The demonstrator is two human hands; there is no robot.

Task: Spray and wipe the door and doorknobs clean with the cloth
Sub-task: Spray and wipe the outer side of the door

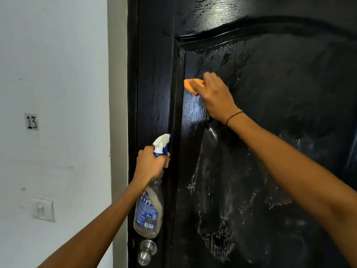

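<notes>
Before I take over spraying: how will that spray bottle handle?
Probably light: the spray bottle looks nearly empty. The clear plastic may flex when squeezed. The left hand grips its narrow neck, likely the securest hold; the door looks wet, so hands may slip.

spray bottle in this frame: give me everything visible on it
The spray bottle is clear plastic with a white trigger head, blue nozzle tip and blue collar. A blue printed label with a barcode wraps its body; little liquid shows inside. It hangs roughly upright in the air beside the black door's left edge, above the silver doorknob. The left hand grips its neck; nothing else touches it.
</notes>
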